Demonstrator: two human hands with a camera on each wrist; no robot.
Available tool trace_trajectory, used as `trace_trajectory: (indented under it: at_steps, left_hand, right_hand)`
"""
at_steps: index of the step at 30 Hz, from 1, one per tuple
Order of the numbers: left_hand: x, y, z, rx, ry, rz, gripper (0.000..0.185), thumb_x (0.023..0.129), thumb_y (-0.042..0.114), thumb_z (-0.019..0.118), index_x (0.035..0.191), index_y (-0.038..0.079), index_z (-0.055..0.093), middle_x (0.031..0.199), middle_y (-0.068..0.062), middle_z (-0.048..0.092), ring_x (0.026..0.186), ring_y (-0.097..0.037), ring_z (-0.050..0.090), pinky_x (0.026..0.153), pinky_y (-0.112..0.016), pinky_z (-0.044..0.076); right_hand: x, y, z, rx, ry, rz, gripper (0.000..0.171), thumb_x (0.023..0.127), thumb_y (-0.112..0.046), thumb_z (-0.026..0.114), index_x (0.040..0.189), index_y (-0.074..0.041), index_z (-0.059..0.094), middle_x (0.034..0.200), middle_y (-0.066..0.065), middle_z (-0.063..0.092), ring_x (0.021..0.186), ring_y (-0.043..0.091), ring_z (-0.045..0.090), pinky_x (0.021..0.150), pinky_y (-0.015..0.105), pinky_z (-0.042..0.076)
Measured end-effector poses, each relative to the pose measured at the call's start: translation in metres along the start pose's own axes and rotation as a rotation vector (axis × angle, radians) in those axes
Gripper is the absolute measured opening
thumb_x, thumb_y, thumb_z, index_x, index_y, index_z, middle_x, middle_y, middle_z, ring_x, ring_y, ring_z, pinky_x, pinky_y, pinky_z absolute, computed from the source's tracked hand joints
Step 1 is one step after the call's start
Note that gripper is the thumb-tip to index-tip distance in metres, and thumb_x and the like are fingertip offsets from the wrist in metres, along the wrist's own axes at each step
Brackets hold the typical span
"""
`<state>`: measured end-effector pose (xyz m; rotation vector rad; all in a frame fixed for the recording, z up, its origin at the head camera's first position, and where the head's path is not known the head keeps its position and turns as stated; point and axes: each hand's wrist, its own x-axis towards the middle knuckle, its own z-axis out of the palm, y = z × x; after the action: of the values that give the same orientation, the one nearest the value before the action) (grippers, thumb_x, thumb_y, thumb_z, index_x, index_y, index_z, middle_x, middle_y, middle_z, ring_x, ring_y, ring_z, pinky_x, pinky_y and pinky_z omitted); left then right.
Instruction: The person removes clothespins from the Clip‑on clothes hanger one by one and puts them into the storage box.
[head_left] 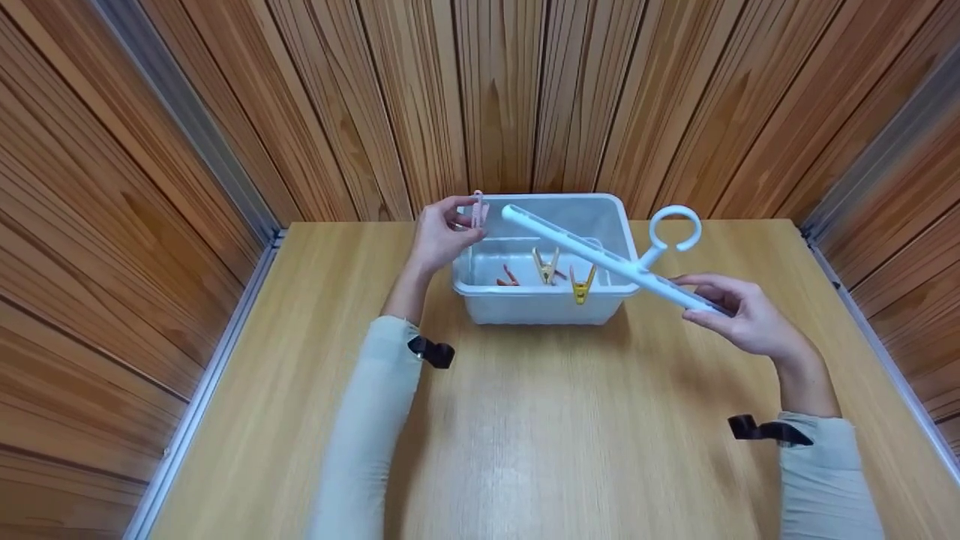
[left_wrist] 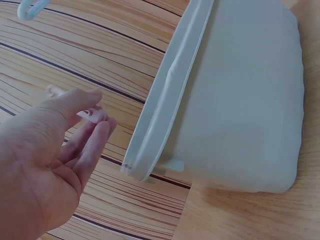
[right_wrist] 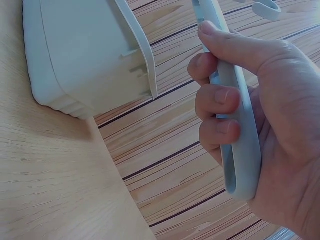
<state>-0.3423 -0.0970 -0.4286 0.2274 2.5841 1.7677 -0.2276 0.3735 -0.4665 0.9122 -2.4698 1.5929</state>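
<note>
My left hand (head_left: 466, 225) pinches a pink clothespin (head_left: 478, 210) between thumb and fingers at the back left corner of a white plastic bin (head_left: 540, 309). In the left wrist view the clothespin (left_wrist: 91, 114) sits at my fingertips beside the bin's rim (left_wrist: 165, 95). My right hand (head_left: 701, 304) grips one end of a pale blue hanger bar (head_left: 592, 255) with a ring hook (head_left: 675, 227), held slanted over the bin. Two yellow clothespins (head_left: 545, 265) (head_left: 581, 286) appear to hang from the bar. In the right wrist view my fingers (right_wrist: 220, 100) curl around the bar (right_wrist: 242, 145).
An orange clothespin (head_left: 508, 277) lies inside the bin. The bin stands at the back middle of a light wooden table (head_left: 525, 435). Wood-panelled walls (head_left: 495, 97) close in the back and both sides, with metal rails (head_left: 217, 352) along the table's side edges.
</note>
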Motion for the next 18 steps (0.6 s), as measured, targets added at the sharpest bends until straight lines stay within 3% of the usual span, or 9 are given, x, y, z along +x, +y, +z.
trace_trajectory:
  at_steps: [7,18]
  left_hand:
    - [0.0,-0.004,0.004,-0.146,0.032,0.071,0.062,0.1,0.004,0.084,0.158,0.008,0.062,0.139,-0.024,0.079,0.129,-0.038,0.079,0.112,-0.046,0.064]
    - [-0.007,-0.013,0.005,-0.128,0.014,0.068,0.057,0.104,0.008,0.081,0.158,0.013,0.064,0.15,-0.019,0.073,0.143,-0.042,0.07,0.118,-0.05,0.06]
  right_hand:
    - [0.001,0.0,0.0,-0.005,0.003,0.014,0.046,0.095,0.023,0.068,0.14,0.012,0.068,0.116,-0.009,0.083,0.092,0.002,0.073,0.079,0.016,0.061]
    - [0.001,-0.001,-0.001,-0.019,0.0,0.015,0.046,0.096,0.023,0.067,0.14,0.012,0.068,0.117,-0.009,0.083,0.093,0.003,0.074,0.082,0.017,0.063]
